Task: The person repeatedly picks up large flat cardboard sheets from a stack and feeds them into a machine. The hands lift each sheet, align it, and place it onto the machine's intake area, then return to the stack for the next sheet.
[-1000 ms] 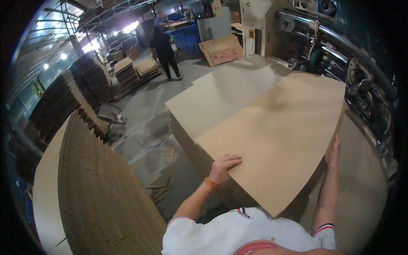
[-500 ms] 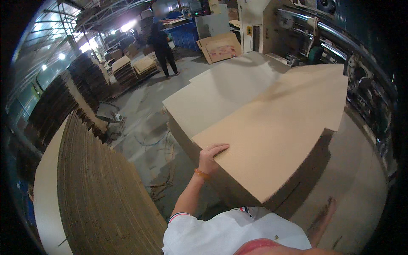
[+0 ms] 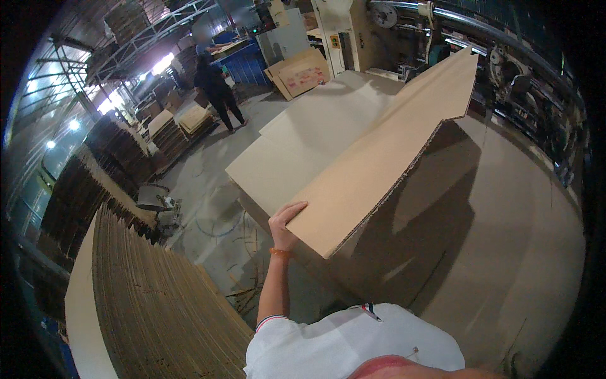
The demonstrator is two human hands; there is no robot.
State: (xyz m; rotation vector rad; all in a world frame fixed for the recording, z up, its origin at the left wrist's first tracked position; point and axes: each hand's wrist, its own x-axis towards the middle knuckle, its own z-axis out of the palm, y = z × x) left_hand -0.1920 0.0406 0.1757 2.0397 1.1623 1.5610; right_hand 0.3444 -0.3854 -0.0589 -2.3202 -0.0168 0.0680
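Note:
My left hand (image 3: 287,222), with an orange band at its wrist, grips the near left edge of a large tan cardboard sheet (image 3: 372,167). The thumb side wraps the edge and the fingertips rest on the upper face. The sheet is tilted, its right-hand edge raised and showing the corrugated rim. A dark shadow falls on the brown cardboard surface (image 3: 505,246) below and right of it. Paler cardboard sheets (image 3: 303,139) lie flat beyond its left side. My right hand is out of sight.
A tall stack of cardboard (image 3: 164,303) stands close on my left, with further stacks (image 3: 95,183) behind. A machine with metal rollers (image 3: 454,25) runs along the far right. A person in dark clothes (image 3: 218,88) stands far off near a blue-sided table (image 3: 246,63).
The sheet has gone from lying nearly flat to steeply tilted, its right side up. My left hand has shifted slightly left with it. My right hand has left the lower right of the view.

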